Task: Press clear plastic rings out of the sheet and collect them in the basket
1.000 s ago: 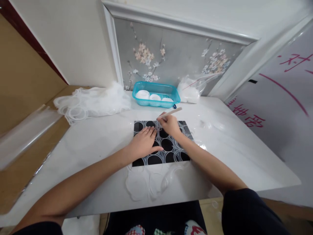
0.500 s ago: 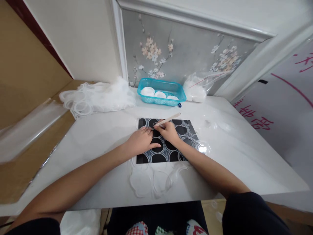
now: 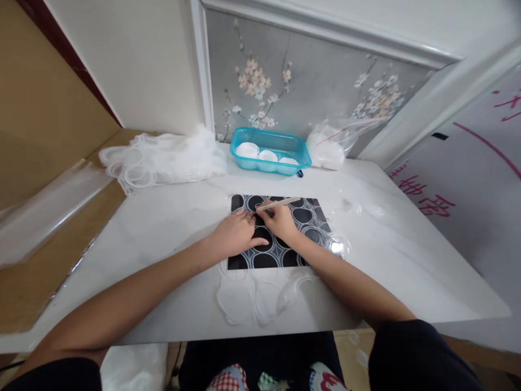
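A black sheet with rows of pale-rimmed circles [image 3: 264,261] lies flat on the white table. My left hand [image 3: 235,233] rests palm down on its left part, fingers together and stretched out, thumb apart. In my right hand [image 3: 281,221] a thin, pale, pen-like stick [image 3: 285,203] is pinched between thumb and fingers. Its lower tip is close to my left fingertips, over a circle in the upper left of the sheet. The stick slants low towards the right. Whether the tip touches the sheet I cannot tell.
A blue plastic basket [image 3: 306,158] with white round pieces stands behind the sheet. White rings in plastic [image 3: 163,160] are heaped at back left, a clear bag [image 3: 328,146] at back right. Clear ring-shaped scraps [image 3: 236,298] lie at the front; the table's edge is close to me.
The stick in my right hand has tipped lower, its upper end sinking towards the sheet. My left hand stays in place on the sheet. The view has shifted slightly.
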### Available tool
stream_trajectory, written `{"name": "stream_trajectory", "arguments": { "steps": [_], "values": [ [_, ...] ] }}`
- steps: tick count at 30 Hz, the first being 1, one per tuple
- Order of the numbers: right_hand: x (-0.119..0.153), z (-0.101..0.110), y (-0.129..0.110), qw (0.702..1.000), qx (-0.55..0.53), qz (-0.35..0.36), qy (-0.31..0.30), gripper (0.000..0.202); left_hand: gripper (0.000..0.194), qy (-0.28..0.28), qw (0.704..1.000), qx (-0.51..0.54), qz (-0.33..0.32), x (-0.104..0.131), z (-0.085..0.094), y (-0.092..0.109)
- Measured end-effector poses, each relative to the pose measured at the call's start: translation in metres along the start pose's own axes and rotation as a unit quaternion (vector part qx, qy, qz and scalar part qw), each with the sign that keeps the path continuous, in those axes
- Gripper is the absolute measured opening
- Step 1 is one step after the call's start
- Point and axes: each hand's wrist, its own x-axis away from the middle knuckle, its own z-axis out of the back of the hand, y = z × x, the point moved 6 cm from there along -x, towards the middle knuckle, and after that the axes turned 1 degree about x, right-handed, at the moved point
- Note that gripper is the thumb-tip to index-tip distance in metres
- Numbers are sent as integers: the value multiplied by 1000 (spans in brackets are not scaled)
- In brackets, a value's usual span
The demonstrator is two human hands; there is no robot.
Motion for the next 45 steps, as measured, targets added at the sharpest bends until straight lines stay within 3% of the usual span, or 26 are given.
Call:
{"name": "stream_trajectory", "arguments": {
  "steps": [2, 5, 7, 8, 9, 11, 13, 14, 16, 19, 22, 25, 33, 42, 45],
  "values": [
    [6, -5, -13, 994, 93, 65, -7, 18, 76, -14, 1000, 10, -5, 0, 0, 0],
    [10, -20, -27, 962, 215, 154, -72, 20, 78, -40, 998, 43, -2, 0, 1, -2],
    [-2, -18, -24, 947, 250, 174, -103, 22, 79, -48, 997, 58, 9, 0, 2, -4],
    [-15, -8, -17, 950, 257, 151, -89, 23, 79, -49, 997, 60, 13, 0, 2, -6],
    [-31, 8, -7, 958, 257, 111, -54, 25, 80, -48, 997, 60, 15, 0, 2, -7],
    [-62, 59, 21, 965, 237, -40, 100, 25, 81, -49, 997, 66, 9, 2, 1, -8],
    [-75, 105, 38, 932, 174, -140, 286, 20, 83, -49, 996, 78, -5, 4, -2, -5],
    [-79, 115, 39, 927, 145, -141, 316, 18, 84, -44, 996, 78, -11, 5, -3, -3],
    [-83, 106, 28, 955, 94, -74, 272, 16, 86, -24, 998, 60, -2, 7, -5, 1],
    [-70, 47, 0, 996, 22, 40, 82, 14, 90, -3, 998, 29, 60, 10, -8, 3],
    [-51, -5, -15, 993, -60, 81, -62, 15, 90, 2, 997, 40, 65, 12, -11, 9],
    [-44, -24, -9, 979, -132, 75, -137, 16, 87, 2, 998, 48, 50, 12, -11, 13],
    [-43, -23, 6, 957, -206, 73, -191, 21, 89, -35, 997, 51, 47, 10, -17, 13],
    [-41, -21, -3, 964, -147, 86, -203, 17, 88, -32, 997, 61, 37, 10, -20, 11],
    [-39, -20, -7, 970, -95, 122, -187, 15, 87, -38, 997, 67, 30, 10, -19, 12]
  ]
}}
